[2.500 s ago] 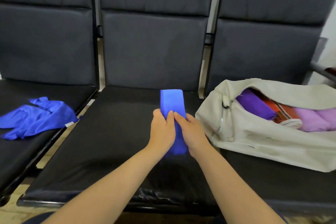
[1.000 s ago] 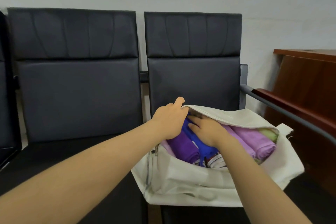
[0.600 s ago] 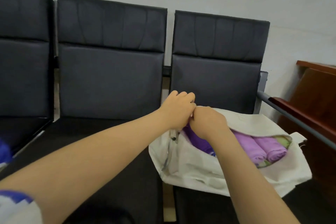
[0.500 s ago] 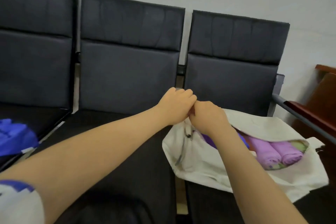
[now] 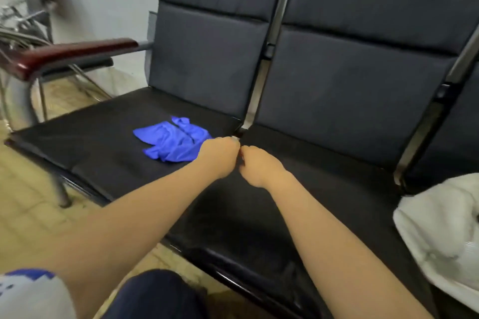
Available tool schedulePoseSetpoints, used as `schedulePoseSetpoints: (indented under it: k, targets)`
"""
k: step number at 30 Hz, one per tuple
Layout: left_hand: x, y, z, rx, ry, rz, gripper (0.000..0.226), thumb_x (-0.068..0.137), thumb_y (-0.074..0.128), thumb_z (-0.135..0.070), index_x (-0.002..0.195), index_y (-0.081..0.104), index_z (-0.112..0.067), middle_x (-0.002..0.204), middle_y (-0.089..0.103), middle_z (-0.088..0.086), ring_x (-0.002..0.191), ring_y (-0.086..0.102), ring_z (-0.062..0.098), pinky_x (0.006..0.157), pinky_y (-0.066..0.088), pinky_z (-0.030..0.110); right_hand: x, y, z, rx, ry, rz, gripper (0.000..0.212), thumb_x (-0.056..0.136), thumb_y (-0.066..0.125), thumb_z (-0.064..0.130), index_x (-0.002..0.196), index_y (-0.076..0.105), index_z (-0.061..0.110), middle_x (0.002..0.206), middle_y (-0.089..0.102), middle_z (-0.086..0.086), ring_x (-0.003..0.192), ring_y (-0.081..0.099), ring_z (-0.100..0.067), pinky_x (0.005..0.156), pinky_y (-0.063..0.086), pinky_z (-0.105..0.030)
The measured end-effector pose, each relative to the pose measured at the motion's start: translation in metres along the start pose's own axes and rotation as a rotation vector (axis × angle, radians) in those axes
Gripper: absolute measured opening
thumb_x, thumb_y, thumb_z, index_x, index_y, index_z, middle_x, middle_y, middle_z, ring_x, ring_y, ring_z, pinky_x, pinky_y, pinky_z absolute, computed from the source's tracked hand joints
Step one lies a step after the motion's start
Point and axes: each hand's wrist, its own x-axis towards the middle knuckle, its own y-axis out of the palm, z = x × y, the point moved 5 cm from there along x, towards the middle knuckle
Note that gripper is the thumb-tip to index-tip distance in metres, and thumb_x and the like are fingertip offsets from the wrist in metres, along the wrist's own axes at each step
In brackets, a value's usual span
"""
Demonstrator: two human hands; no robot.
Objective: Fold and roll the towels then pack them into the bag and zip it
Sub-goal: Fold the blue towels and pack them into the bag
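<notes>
Landmark: I took the blue towel (image 5: pixel 173 141) as my reference. It lay crumpled and unfolded on the desk (image 5: pixel 103 132), a row of black padded seats.
Left hand: the left hand (image 5: pixel 220 156) hung at the towel's right edge, fingers curled into a narrow fist. I saw nothing held in it, and I could not tell whether it touched the cloth.
Right hand: the right hand (image 5: pixel 259 169) sat just beyond the left one, on the side away from the towel, knuckles nearly meeting. It was curled just as tightly, with nothing visible in its grip.
Bag: the cream bag (image 5: pixel 440 228) rested on the desk well to the right of the towel, two seats over and partly cut off by the frame edge. I could not see its opening.
Backrests: the dark backrests (image 5: pixel 207 54) stood upright behind the towel.
Armrest: a dark red armrest (image 5: pixel 72 53) ran to the left of the towel and above it.
Floor: pale floor (image 5: pixel 26 202) showed to the towel's left and nearer me.
</notes>
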Motion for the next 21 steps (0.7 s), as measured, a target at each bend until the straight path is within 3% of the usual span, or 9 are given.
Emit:
schedulePoseSetpoints:
  k: [4, 6, 8, 10, 14, 18, 21]
  targets:
    - [-0.011, 0.066, 0.093, -0.059, -0.175, 0.081, 0.03, 0.096, 0.04, -0.019, 0.125, 0.041, -0.011, 0.13, 0.046, 0.009, 0.118, 0.048, 0.03, 0.085, 0.043, 0.041, 0.043, 0.052, 0.046, -0.003, -0.051, 0.123, 0.029, 0.093, 0.044, 0.014, 0.121, 0.051, 0.009, 0.129, 0.048, -0.012, 0.119, 0.05, -0.033, 0.094, 0.044, -0.042]
    - [-0.014, 0.096, 0.123, -0.102, -0.261, 0.122, 0.037, 0.098, 0.04, -0.032, 0.129, 0.04, -0.013, 0.135, 0.044, 0.007, 0.122, 0.045, 0.03, 0.091, 0.042, 0.042, 0.057, 0.069, 0.061, -0.046, -0.075, 0.159, 0.035, 0.092, 0.044, 0.009, 0.126, 0.049, 0.009, 0.14, 0.041, -0.011, 0.126, 0.044, -0.033, 0.1, 0.041, -0.044]
    - [-0.012, 0.113, 0.141, -0.225, -0.356, 0.13, 0.045, 0.096, 0.041, -0.048, 0.124, 0.045, -0.014, 0.131, 0.047, 0.007, 0.121, 0.045, 0.03, 0.093, 0.039, 0.043, 0.068, 0.084, 0.071, -0.093, -0.102, 0.191, 0.044, 0.091, 0.044, 0.008, 0.135, 0.044, 0.011, 0.153, 0.028, -0.008, 0.136, 0.035, -0.031, 0.105, 0.036, -0.045]
    - [-0.007, 0.116, 0.147, -0.235, -0.373, 0.047, 0.043, 0.094, 0.046, -0.051, 0.115, 0.052, -0.014, 0.12, 0.051, 0.007, 0.115, 0.048, 0.029, 0.091, 0.038, 0.042, 0.078, 0.093, 0.072, -0.095, -0.093, 0.188, 0.046, 0.091, 0.045, 0.007, 0.137, 0.043, 0.013, 0.153, 0.029, -0.005, 0.138, 0.034, -0.028, 0.106, 0.034, -0.044]
    - [-0.007, 0.104, 0.144, -0.277, -0.274, -0.27, 0.025, 0.095, 0.053, -0.037, 0.093, 0.059, -0.012, 0.094, 0.059, 0.007, 0.093, 0.055, 0.031, 0.081, 0.035, 0.04, 0.089, 0.091, 0.066, -0.114, -0.089, 0.032, 0.037, 0.089, 0.049, 0.004, 0.123, 0.055, 0.015, 0.13, 0.054, -0.002, 0.123, 0.049, -0.025, 0.101, 0.037, -0.038]
    - [-0.005, 0.087, 0.146, -0.499, -0.255, -0.31, 0.028, 0.097, 0.049, -0.035, 0.079, 0.044, -0.015, 0.075, 0.054, 0.002, 0.072, 0.055, 0.026, 0.07, 0.036, 0.035, 0.082, 0.077, 0.064, 0.079, -0.061, -0.15, 0.019, 0.09, 0.057, 0.011, 0.108, 0.062, 0.014, 0.111, 0.063, -0.005, 0.103, 0.058, -0.025, 0.091, 0.046, -0.036]
    - [-0.004, 0.066, 0.154, -0.501, -0.144, -0.3, 0.028, 0.093, 0.056, -0.037, 0.087, 0.05, -0.01, 0.085, 0.049, 0.001, 0.074, 0.05, 0.023, 0.065, 0.039, 0.036, 0.072, 0.054, 0.053, 0.395, 0.053, -0.339, 0.013, 0.092, 0.052, 0.006, 0.1, 0.051, 0.016, 0.104, 0.053, -0.003, 0.086, 0.057, -0.025, 0.078, 0.052, -0.043]
